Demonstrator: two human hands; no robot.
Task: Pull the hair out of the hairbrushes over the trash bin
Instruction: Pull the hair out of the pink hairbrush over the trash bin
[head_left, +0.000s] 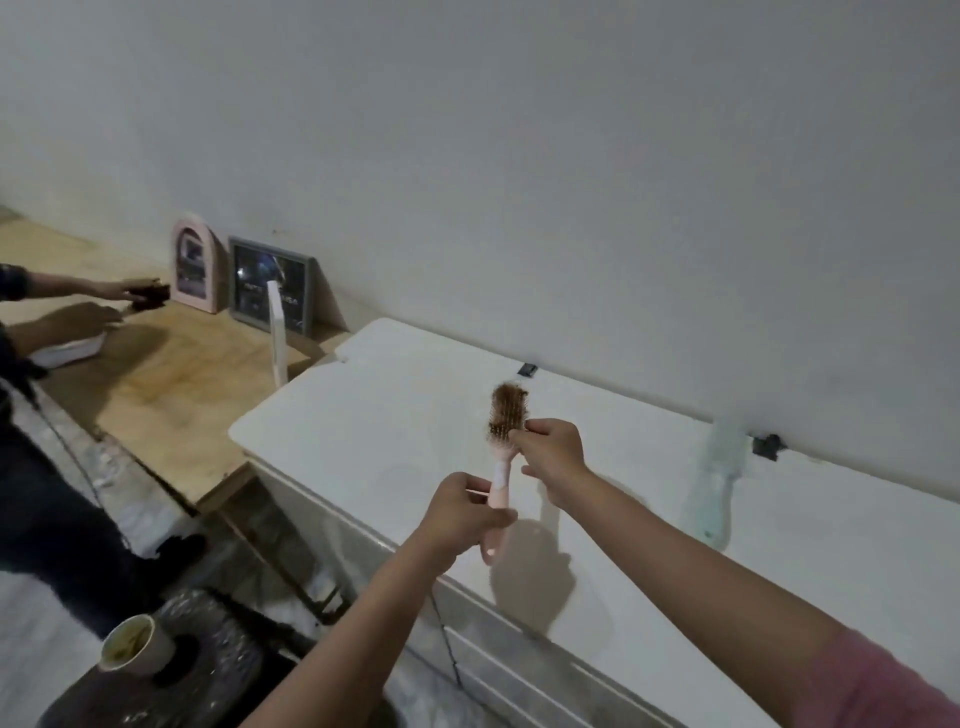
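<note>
I hold a pink hairbrush (500, 475) upright above the white chest top (363, 415). My left hand (460, 517) is closed round its handle. Brown hair (508, 404) is matted in the bristles of the brush head. My right hand (553, 454) touches the right side of the head, thumb and forefinger pinching at the lower edge of the hair. A second, pale green hairbrush (719, 478) lies flat on the white top to the right, near the wall. No trash bin shows clearly in view.
Another person's hands (111, 301) work at a wooden table (171, 384) on the left, next to a white dish (72, 351). Two picture frames (270, 283) lean on the wall. A paper cup (136, 644) stands on a dark round stool at the lower left.
</note>
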